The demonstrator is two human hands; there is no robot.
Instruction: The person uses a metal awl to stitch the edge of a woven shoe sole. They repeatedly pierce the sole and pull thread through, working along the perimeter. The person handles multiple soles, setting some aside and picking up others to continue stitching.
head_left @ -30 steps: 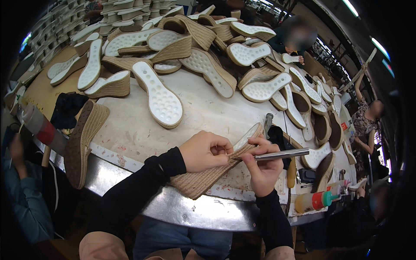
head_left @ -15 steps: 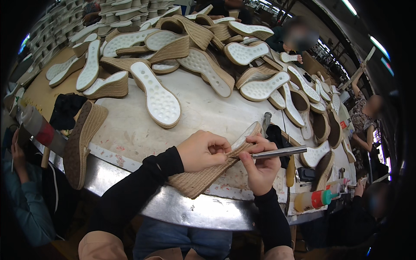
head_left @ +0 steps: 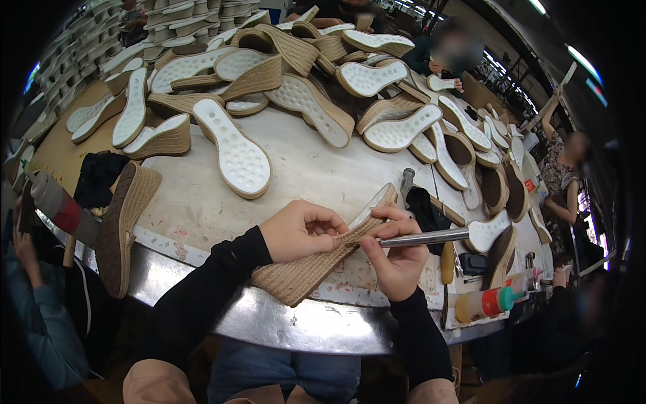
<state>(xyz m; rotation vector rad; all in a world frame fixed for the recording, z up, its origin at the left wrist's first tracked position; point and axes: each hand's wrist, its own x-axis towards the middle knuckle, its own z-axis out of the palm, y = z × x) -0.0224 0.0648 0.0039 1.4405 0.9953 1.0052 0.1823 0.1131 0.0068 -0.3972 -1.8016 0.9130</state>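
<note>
A rope-wrapped wedge sole (head_left: 296,277) lies tilted across the near edge of the table, heel toward me. My left hand (head_left: 299,232) is closed on its side, fingertips pinched at the upper edge. Across from it, my right hand (head_left: 398,259) has a silver metal rod (head_left: 431,238) between thumb and fingers, and its fingertips also touch the sole's narrower end. The rod points right; its inner end is hidden by my fingers. Whatever the left fingertips pinch besides the edge is too small to make out.
Many wedge soles with white dimpled insoles (head_left: 243,158) are heaped behind. A brown-bottomed wedge (head_left: 126,229) and a squeeze bottle (head_left: 62,205) stand left. A hammer (head_left: 408,180), a yellow-handled tool (head_left: 447,262) and a green-capped bottle (head_left: 481,304) lie right. Other people sit around the table.
The whole view has shifted slightly to the right, so things appear a little further left. Both hands keep their hold on the sole and rod, with only slight finger movement.
</note>
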